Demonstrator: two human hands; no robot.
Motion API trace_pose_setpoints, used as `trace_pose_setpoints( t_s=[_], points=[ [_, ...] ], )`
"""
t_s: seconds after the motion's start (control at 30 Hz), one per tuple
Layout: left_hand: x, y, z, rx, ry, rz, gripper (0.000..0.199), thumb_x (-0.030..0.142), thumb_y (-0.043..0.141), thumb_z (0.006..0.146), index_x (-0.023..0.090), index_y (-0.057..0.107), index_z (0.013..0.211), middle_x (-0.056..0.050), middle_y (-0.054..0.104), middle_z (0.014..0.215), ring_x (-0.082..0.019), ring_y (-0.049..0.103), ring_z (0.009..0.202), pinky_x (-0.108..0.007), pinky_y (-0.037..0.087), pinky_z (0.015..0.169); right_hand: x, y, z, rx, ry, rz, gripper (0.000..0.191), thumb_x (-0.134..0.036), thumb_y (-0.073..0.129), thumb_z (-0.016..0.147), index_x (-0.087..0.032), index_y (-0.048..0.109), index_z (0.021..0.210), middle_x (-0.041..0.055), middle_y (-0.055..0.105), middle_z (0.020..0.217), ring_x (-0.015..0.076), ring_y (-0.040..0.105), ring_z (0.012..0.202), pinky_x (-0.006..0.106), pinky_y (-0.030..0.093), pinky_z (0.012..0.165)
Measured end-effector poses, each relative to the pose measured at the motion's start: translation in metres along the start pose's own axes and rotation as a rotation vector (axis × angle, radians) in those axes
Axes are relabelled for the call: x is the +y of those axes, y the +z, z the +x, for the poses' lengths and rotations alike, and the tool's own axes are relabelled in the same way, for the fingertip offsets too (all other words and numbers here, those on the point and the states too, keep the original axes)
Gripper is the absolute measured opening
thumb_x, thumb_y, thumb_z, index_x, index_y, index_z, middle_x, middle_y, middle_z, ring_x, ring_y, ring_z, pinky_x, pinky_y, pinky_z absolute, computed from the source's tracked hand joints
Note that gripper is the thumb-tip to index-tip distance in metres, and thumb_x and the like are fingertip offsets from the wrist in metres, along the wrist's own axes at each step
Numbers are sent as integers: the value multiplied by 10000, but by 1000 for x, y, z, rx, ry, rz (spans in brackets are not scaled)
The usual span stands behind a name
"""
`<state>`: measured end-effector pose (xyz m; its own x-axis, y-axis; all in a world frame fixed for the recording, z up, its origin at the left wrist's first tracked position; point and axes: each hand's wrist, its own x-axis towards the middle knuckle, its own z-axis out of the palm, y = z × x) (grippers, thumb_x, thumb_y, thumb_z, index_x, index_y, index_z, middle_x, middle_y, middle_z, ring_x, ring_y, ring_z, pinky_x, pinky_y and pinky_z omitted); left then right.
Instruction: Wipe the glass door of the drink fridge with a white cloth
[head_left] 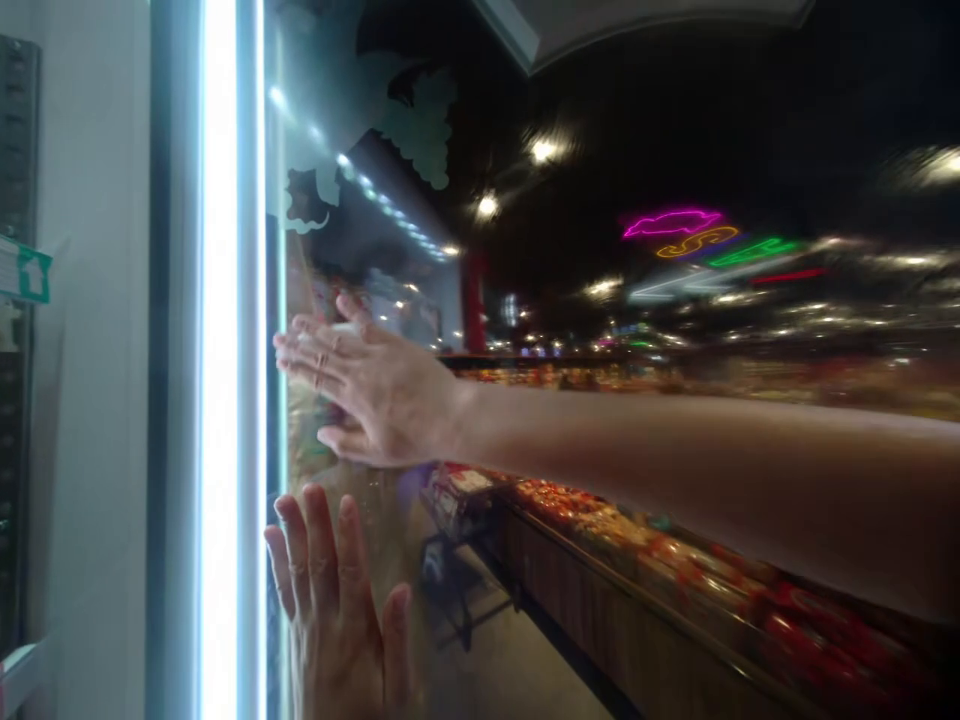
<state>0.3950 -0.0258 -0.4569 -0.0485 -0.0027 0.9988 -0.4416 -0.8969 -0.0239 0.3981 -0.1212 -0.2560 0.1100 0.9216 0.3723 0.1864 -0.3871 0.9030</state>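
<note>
My right hand (375, 390) reaches in from the right, its forearm level across the view, and rests with fingers stretched out on a glass pane (375, 510). Below it, my left hand (337, 610) points upward with fingers spread, close to or on the same pane. Neither hand shows anything in its grip. Both sets of fingertips are near the pane's left edge, beside a bright vertical light strip (220, 360). A pale leaf-like decal (424, 125) marks the upper glass.
A white upright panel (94, 360) stands at the far left, with a green and white label (26, 272). A long bin of blurred red and orange packages (645, 545) runs along the right. A dark cart (457, 590) is near its far end. Neon signs (697, 240) glow above.
</note>
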Motion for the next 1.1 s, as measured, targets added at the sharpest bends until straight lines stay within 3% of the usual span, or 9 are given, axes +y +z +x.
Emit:
trace_pose_setpoints(
  t_s=[0.13, 0.2, 0.3, 0.37, 0.5, 0.57, 0.73, 0.9, 1.1],
  points=[
    [9, 1, 4, 1, -25, 15, 851, 223, 474, 961, 247, 12, 1675, -8, -57, 1774, -281, -69, 1636, -524, -36, 1337, -11, 3, -37, -110, -279, 79, 721, -557, 410, 1039, -161, 307, 1632, 4, 239, 1722, 171, 186, 1613, 430, 124, 1347],
    [15, 2, 8, -31, 6, 22, 855, 230, 474, 964, 229, -2, 1674, -22, -83, 1772, -275, -99, 1633, -507, -69, 1333, 13, 3, -60, -78, -168, 96, 725, -569, 385, 1052, -168, 259, 1644, -5, 211, 1733, 186, 160, 1619, 463, 92, 1349],
    [29, 10, 17, -48, 81, 6, 833, 212, 463, 969, 200, 19, 1674, -28, -75, 1773, -247, -94, 1634, -444, -81, 1333, 62, 0, -97, 73, 178, 91, 707, -508, 337, 1079, -105, 200, 1642, 87, 199, 1741, 276, 153, 1618, 576, 88, 1322],
    [39, 18, 22, -42, 100, -13, 821, 192, 464, 965, 186, 49, 1673, -29, -52, 1775, -245, -79, 1636, -422, -77, 1333, 72, 1, -127, 141, 267, 63, 725, -485, 352, 1066, -53, 214, 1631, 137, 208, 1734, 318, 158, 1615, 607, 98, 1314],
    [59, 35, 31, -52, 109, -60, 817, 179, 473, 959, 173, 75, 1672, -46, -37, 1775, -263, -76, 1636, -438, -88, 1326, 41, 11, -193, 18, -64, 74, 733, -573, 386, 994, -195, 357, 1621, -34, 285, 1712, 177, 182, 1620, 428, 228, 1340],
    [71, 42, 34, -60, 121, -74, 811, 192, 471, 962, 170, 79, 1672, -51, -27, 1775, -268, -74, 1636, -446, -85, 1325, 39, 12, -219, -20, -99, 72, 708, -569, 390, 995, -249, 347, 1626, -89, 285, 1704, 118, 151, 1619, 378, 216, 1345],
    [105, 56, 42, -77, 156, -77, 807, 239, 469, 975, 181, 70, 1674, -47, -31, 1774, -277, -86, 1635, -452, -94, 1320, 67, 6, -267, 86, 362, 31, 762, -506, 362, 1037, -91, 189, 1652, 63, 157, 1745, 229, 34, 1638, 525, -8, 1345],
    [142, 68, 44, -124, 185, -57, 812, 253, 471, 984, 187, 46, 1674, -66, -48, 1771, -300, -110, 1629, -506, -93, 1314, 51, 8, -328, -9, -41, 129, 718, -594, 344, 989, -230, 404, 1606, -72, 309, 1699, 131, 35, 1632, 391, 48, 1364],
    [183, 81, 46, -162, 248, -42, 829, 242, 518, 979, 158, 68, 1670, -99, -24, 1769, -335, -89, 1628, -538, -97, 1312, 95, -3, -384, 49, 496, 37, 885, -633, 344, 1037, -50, 113, 1661, 160, 125, 1746, 273, -42, 1636, 565, -49, 1321]
  ],
)
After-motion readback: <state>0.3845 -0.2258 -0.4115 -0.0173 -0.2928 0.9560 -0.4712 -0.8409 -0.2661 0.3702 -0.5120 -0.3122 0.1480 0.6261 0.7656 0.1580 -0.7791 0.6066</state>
